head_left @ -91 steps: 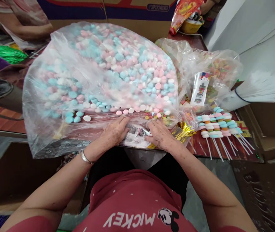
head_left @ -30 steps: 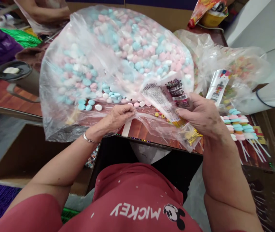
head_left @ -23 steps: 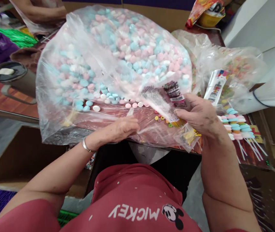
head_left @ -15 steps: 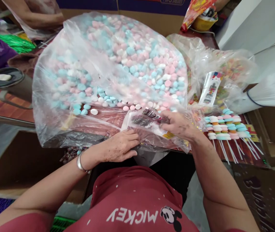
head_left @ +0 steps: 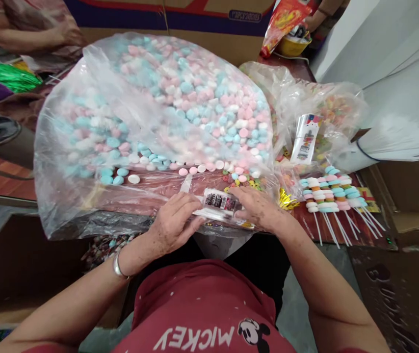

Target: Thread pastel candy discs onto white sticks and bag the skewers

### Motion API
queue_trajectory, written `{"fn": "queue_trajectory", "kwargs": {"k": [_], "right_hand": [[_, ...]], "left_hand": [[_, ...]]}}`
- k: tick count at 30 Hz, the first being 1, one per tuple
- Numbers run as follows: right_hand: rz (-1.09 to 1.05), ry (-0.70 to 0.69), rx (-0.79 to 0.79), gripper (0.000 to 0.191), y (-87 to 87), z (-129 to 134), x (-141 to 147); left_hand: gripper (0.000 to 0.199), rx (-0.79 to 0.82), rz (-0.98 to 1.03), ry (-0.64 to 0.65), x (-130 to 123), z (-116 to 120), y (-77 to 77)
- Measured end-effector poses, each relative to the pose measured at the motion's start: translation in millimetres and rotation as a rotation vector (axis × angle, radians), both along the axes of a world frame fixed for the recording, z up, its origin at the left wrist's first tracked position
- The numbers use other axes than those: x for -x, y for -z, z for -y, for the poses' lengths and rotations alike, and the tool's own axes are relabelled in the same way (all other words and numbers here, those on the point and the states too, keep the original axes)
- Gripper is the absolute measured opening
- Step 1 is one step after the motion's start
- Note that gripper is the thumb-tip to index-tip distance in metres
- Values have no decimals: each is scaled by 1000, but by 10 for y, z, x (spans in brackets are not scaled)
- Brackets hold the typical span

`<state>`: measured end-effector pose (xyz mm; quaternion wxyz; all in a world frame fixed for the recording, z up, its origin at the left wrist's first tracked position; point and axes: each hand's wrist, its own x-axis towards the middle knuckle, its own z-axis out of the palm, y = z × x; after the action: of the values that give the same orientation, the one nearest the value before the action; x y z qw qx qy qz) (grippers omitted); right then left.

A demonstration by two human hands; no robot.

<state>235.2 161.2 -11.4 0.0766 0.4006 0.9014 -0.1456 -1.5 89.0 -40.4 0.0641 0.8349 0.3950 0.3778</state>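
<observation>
A small stack of clear printed packets [head_left: 219, 202] lies at the front edge of the table between my hands. My left hand [head_left: 174, 220] holds its left end, fingers closed against it. At its right end my right hand [head_left: 259, 208] grips the packets between thumb and fingers. Just beyond them, a big clear bag [head_left: 150, 113] of pink, blue and white candies spreads over the table, with a few candies loose at its mouth. Small coloured rings [head_left: 255, 183] lie beyond my right hand. Several candy skewers [head_left: 329, 193] with white sticks rest to the right.
A lidded mug [head_left: 3, 147] stands at the left. At the right are a printed packet stack [head_left: 305, 138], bags of gummies [head_left: 338, 110] and a holder of white sticks [head_left: 397, 139]. Other people's arms show at the far left and top right. Open cardboard boxes flank the table.
The packets now lie flatter and squared between both hands. My right hand has moved off the bag's front edge, uncovering coloured rings and yellow tinsel. The whole view has shifted slightly.
</observation>
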Motion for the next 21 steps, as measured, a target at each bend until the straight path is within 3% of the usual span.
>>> {"fn": "queue_trajectory", "kwargs": {"k": [3,8,12,15,18,21], "right_hand": [[-59,-52,-175,47,96,145,43],[-170,-143,-390,28,208,298,22],[-356,1,-468,20,175,302,-241],[-520,110,-455,16,141,328,-399],[-663,184,-423,16,123,389,-428],[-721,226,-411,17,124,449,-398]], "left_hand": [[28,-12,-79,-87,-168,-126,-15],[25,156,-277,26,-326,-257,110],[17,202,-286,57,-285,-223,193],[21,204,-261,18,-293,-199,161],[31,245,-304,-7,-385,-235,112],[27,315,-403,-30,-494,-325,128]]}}
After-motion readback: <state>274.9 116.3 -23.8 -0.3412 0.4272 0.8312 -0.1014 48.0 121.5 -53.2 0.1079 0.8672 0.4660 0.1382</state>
